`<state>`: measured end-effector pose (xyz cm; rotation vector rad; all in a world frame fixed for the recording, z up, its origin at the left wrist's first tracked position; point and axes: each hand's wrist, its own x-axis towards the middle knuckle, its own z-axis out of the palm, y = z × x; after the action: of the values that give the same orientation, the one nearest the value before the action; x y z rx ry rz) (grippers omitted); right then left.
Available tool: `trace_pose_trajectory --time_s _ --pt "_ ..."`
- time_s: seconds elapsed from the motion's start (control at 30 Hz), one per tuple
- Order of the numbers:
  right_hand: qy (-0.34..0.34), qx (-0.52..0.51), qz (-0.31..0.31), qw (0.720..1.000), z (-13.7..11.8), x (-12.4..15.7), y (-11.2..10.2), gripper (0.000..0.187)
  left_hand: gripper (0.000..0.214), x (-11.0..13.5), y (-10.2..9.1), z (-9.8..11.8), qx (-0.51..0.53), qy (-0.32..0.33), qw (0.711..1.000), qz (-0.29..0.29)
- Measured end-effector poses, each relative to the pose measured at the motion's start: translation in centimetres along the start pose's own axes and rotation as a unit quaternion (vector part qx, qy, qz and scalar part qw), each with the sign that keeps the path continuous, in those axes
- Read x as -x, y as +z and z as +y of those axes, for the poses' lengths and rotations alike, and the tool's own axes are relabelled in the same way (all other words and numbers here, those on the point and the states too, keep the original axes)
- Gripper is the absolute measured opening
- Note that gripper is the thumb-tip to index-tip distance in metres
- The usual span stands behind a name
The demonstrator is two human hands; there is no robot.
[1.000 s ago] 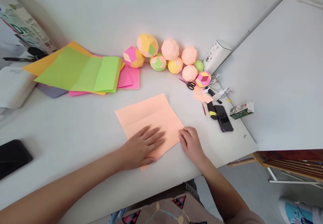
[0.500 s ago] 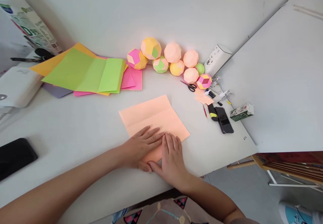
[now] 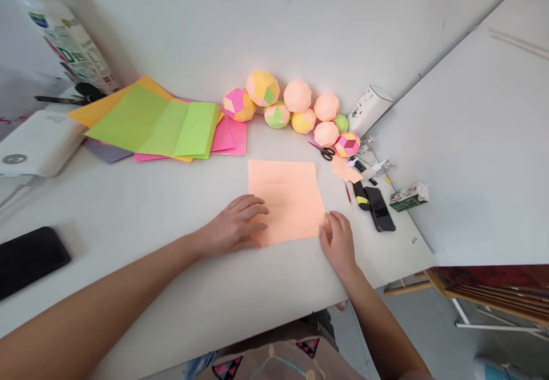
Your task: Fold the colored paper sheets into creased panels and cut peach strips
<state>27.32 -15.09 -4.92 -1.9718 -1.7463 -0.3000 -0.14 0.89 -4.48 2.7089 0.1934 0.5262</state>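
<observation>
A peach sheet of paper [image 3: 287,191] lies on the white table before me, with faint creases across it. My left hand [image 3: 234,224] is over the sheet's left edge, fingers spread, and it grips nothing. At the lower right edge, my right hand [image 3: 338,242] has thumb and fingers closed on the paper's border. Beyond the sheet sits a row of folded paper balls, among them a peach ball [image 3: 297,96] and a pink-and-yellow ball [image 3: 239,104].
Coloured sheets [image 3: 158,120] are stacked at the back left, near a white device [image 3: 40,146] and a bottle [image 3: 71,40]. One black phone [image 3: 32,260] lies far left. On the right are scissors [image 3: 326,152], another phone [image 3: 380,208], a cutter [image 3: 361,196] and a small carton [image 3: 409,196].
The peach paper has turned so that its near edge runs almost level. My hands, close together on it before, have moved apart to its left and right edges.
</observation>
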Motion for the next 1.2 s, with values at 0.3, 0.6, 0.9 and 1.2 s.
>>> trace_pose_trajectory --time_s 0.3,0.6,0.9,1.2 --pt "-0.313 -0.08 -0.149 0.934 -6.0 -2.5 -0.7 0.022 0.024 0.2 -0.8 -0.7 0.077 -0.04 0.996 -0.013" --pt "-0.432 -0.017 -0.152 0.889 -9.0 -5.3 2.8 0.024 0.026 0.1 -1.5 0.0 0.062 -0.056 0.996 -0.039" --pt "-0.454 -0.007 -0.139 0.88 -8.6 -5.8 3.1 0.027 0.031 0.3 -1.0 0.5 0.046 -0.069 0.996 -0.036" --pt "-0.449 0.028 -0.174 0.876 -6.0 -5.2 1.3 0.027 0.03 0.2 -1.1 0.2 0.053 -0.072 0.994 -0.056"
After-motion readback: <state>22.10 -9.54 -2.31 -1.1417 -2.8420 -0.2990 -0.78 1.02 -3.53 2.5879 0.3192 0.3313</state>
